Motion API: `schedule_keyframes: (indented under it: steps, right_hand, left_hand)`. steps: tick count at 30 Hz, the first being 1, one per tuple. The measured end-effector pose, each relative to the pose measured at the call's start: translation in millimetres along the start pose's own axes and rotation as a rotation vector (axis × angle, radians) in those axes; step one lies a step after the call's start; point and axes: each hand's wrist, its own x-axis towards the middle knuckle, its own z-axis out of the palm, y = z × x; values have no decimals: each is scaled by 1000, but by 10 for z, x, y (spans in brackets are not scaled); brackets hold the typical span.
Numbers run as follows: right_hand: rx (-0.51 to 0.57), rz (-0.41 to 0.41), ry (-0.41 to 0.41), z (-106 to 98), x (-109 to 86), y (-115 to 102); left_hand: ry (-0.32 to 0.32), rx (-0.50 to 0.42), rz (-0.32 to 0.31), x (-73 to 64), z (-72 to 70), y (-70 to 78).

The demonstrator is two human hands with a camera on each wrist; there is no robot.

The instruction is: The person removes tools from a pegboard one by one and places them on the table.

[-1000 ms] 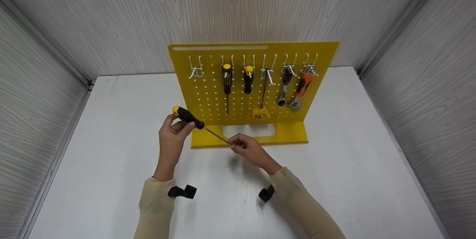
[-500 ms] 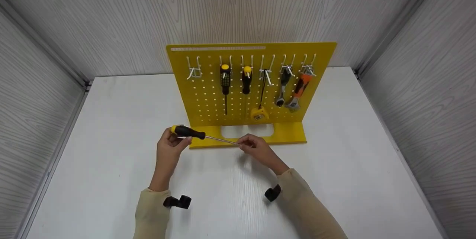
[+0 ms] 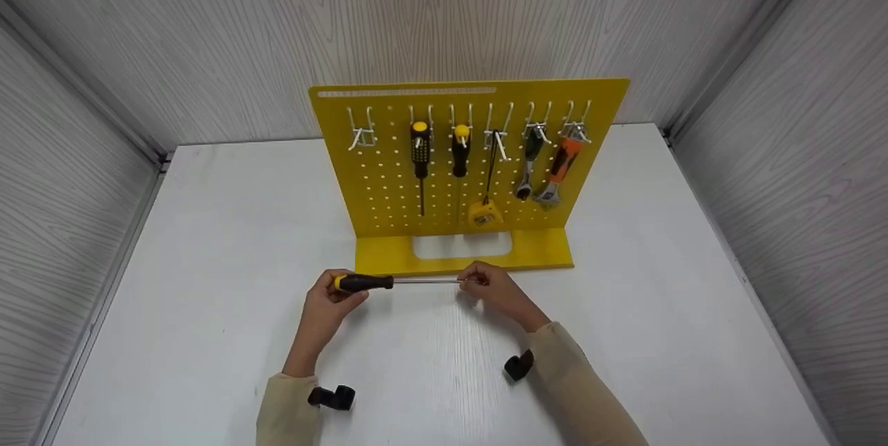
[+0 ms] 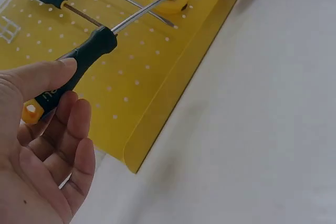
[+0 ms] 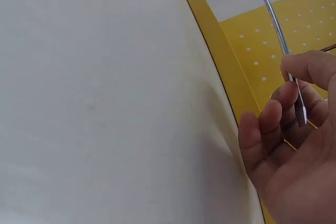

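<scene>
A screwdriver (image 3: 368, 282) with a black handle and yellow end lies level between my hands, in front of the pegboard. My left hand (image 3: 329, 307) grips its handle between thumb and fingers; the left wrist view shows the thumb on the dark handle (image 4: 89, 53) and the hole in its yellow end. With thumb and fingers my right hand (image 3: 496, 290) pinches the steel shaft (image 5: 275, 19) near its end. The flat blade tip (image 5: 301, 115) shows past those fingers in the right wrist view.
A yellow pegboard (image 3: 388, 189) stands on the white table (image 3: 229, 259). On its hooks hang two screwdrivers, a tape measure (image 3: 484, 213), a dark-handled ratchet-like tool (image 3: 531, 155) and an orange-handled adjustable wrench (image 3: 563, 161). The leftmost hook (image 3: 362, 137) holds nothing.
Both hands have lowered the screwdriver toward me, and my right hand has shifted right. The screwdriver has swung from slanting down to the right to level.
</scene>
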Motion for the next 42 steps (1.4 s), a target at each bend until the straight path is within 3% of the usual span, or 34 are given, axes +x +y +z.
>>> schedule_keyframes:
  steps: [3, 11, 20, 32, 42]
  right_hand:
    - [-39, 1, 20, 7, 32, 123]
    - [-72, 11, 17, 8, 29, 192]
    - [-93, 8, 22, 20, 74, 232]
    - [-178, -6, 49, 25, 39, 226]
    - [-297, -44, 74, 90, 16, 251]
  left_hand:
    - [-21, 43, -8, 11, -17, -55]
    - [-68, 155, -38, 62, -76, -182]
    - [-119, 275, -56, 164, -149, -216]
    - [-109, 387, -44, 216, -127, -284]
    - [-119, 403, -36, 156, -140, -322]
